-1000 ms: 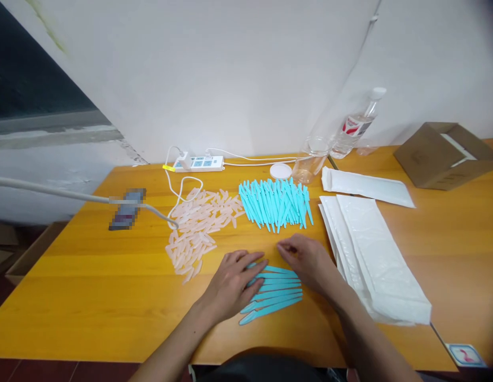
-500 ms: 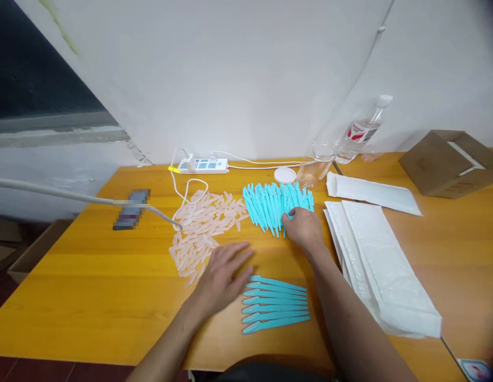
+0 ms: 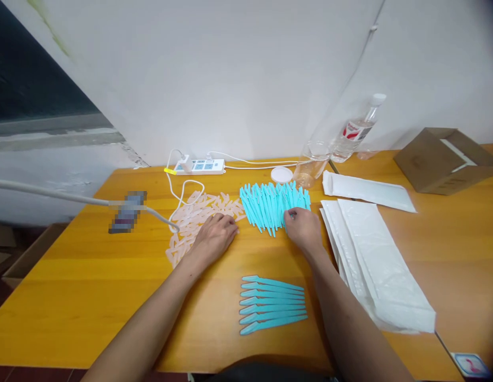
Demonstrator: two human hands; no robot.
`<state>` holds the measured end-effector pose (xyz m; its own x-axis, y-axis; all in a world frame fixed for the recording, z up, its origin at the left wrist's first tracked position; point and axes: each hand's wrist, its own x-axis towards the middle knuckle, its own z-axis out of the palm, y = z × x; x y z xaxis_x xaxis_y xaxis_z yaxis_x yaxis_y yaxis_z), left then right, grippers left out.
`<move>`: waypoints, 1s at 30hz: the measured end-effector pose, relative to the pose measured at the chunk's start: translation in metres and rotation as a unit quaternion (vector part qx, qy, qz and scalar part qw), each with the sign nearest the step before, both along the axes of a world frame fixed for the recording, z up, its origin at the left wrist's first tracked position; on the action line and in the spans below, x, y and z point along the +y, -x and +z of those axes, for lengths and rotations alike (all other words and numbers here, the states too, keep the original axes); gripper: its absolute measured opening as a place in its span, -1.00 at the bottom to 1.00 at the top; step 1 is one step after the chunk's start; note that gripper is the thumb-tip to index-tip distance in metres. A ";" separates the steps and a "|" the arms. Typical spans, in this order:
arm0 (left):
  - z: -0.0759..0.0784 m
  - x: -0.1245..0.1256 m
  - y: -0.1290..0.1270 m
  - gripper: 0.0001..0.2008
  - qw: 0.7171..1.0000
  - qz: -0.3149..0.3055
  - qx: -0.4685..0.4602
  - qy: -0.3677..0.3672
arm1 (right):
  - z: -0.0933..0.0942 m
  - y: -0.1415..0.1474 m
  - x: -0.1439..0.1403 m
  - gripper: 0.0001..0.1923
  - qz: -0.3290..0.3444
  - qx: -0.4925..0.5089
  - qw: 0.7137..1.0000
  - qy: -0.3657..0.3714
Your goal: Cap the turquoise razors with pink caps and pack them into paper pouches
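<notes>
My right hand is closed in a pinch at the right front edge of a heap of turquoise eyebrow razors, gripping one razor that its fingers largely cover. Over the right side of a pile of pale pink translucent caps lies my left hand, its fingers bent down and together; whatever is under the fingertips is hidden. Between my forearms, several turquoise razors lie side by side in a neat row, wider ends to the left.
White padded envelopes are stacked to the right, with another envelope behind. A power strip, a round lid, a clear jar and a water bottle stand by the wall. A cardboard box is far right; a phone, left.
My left hand has moved forward from beside the razor row onto the cap pile, and its fingers have drawn together. My right hand stays at the razor heap. The view has shifted slightly.
</notes>
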<state>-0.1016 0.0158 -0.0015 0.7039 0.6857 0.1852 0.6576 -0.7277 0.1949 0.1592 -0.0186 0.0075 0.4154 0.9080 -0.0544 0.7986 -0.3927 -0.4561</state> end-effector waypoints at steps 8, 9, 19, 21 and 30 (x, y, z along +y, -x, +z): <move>-0.002 -0.018 -0.001 -0.71 0.998 0.001 -0.020 0.067 | 0.001 -0.002 -0.046 -0.78 0.119 0.354 0.927 -0.023; -0.003 -0.023 -0.001 -0.71 0.997 0.008 -0.021 0.073 | -0.003 -0.001 -0.053 -0.77 0.141 0.394 0.908 -0.005; -0.004 -0.053 0.003 -0.82 0.949 0.110 -0.180 0.233 | -0.021 0.008 -0.076 -0.70 0.206 0.369 0.906 0.022; -0.005 -0.056 0.005 -0.82 0.940 0.118 -0.206 0.243 | -0.020 0.008 -0.075 -0.71 0.213 0.365 0.906 0.022; 0.002 -0.061 0.015 -0.73 0.927 0.131 -0.224 0.271 | -0.017 0.007 -0.077 -0.74 0.243 0.349 0.905 0.023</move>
<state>-0.1164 -0.0447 0.0007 0.4358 0.9001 -0.0024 0.5627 -0.2703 0.7812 0.1523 -0.0957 -0.0099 -0.1820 0.9644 -0.1917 0.4061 -0.1038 -0.9079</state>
